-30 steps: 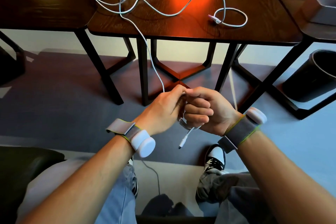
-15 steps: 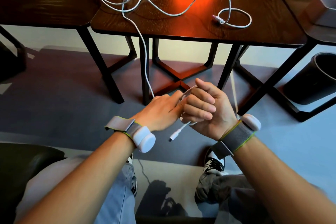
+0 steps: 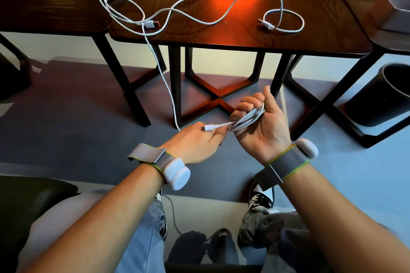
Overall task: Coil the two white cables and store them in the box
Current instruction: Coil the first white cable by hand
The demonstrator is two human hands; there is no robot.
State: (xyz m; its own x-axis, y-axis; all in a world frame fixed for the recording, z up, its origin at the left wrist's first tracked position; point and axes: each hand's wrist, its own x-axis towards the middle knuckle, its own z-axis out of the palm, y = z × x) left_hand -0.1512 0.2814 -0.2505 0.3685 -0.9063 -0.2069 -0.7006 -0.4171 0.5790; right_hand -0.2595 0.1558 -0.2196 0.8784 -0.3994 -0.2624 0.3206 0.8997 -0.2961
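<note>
Now turned palm-up, right hand (image 3: 264,128) gripping coil (image 3: 249,119) in curled fingers (image 3: 247,104); plug (image 3: 209,127) swung to 9 o'clock; left hand (image 3: 195,144) pinching cable (image 3: 164,77).

partly coiled white cable (image 3: 246,121) bunched in the right hand (image 3: 264,133); second white cable (image 3: 210,22) sprawls loose on the table (image 3: 310,37); grey box (image 3: 397,14) far right.

Loose cable (image 3: 209,23) on the table (image 3: 244,36), box (image 3: 397,13) to its right, bin (image 3: 381,95) below the box
</note>
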